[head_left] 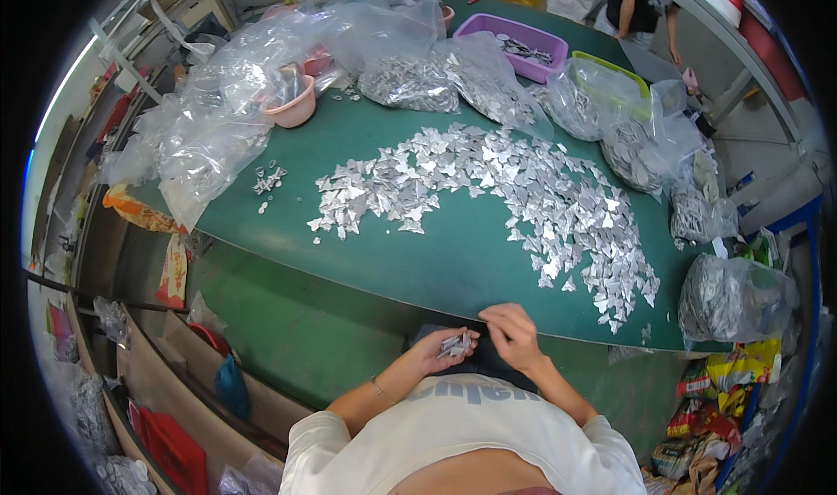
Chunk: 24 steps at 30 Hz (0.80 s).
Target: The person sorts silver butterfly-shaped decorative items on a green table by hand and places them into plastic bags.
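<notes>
My left hand (427,354) is cupped around several small silver metal pieces (454,346), close to my body and just off the table's near edge. Beside it on the right, my right hand (516,335) is closed at that edge, thumb and fingertips bent together; whatever they may pinch is too small to make out. On the green tabletop (349,273) a broad curved spread of flat, pointed silver pieces (532,186) lies beyond my hands. A small separate cluster of silver bits (269,179) sits to the left.
Clear plastic bags of metal parts (408,81) crowd the far side, with a pink tub (293,110), a purple basket (558,57) and a green tray (643,85). Another bag (732,299) stands at the right edge. Another person (636,11) is at the far right. Wooden shelving (187,390) stands left.
</notes>
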Motion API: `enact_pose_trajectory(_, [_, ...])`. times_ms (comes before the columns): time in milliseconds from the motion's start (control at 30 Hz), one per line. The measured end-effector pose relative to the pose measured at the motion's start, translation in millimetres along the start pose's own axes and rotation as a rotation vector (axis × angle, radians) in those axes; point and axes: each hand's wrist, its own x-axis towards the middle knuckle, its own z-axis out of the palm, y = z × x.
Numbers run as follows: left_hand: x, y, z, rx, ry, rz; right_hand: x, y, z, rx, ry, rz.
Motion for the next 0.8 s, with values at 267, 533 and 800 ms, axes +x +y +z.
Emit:
enact_pose_trajectory(267, [-56,26,69,0.086,-0.018,0.294,10,11,-8,0.092,0.162,0.253])
enact_pose_trajectory(533, [-64,80,64,-0.209,-0.038,0.561,3,27,0,-0.173,0.238,0.106])
enact_pose_trajectory(800, [-82,107,65,-0.291,0.012,0.756,5,28,6,-0.171,0.232,0.113])
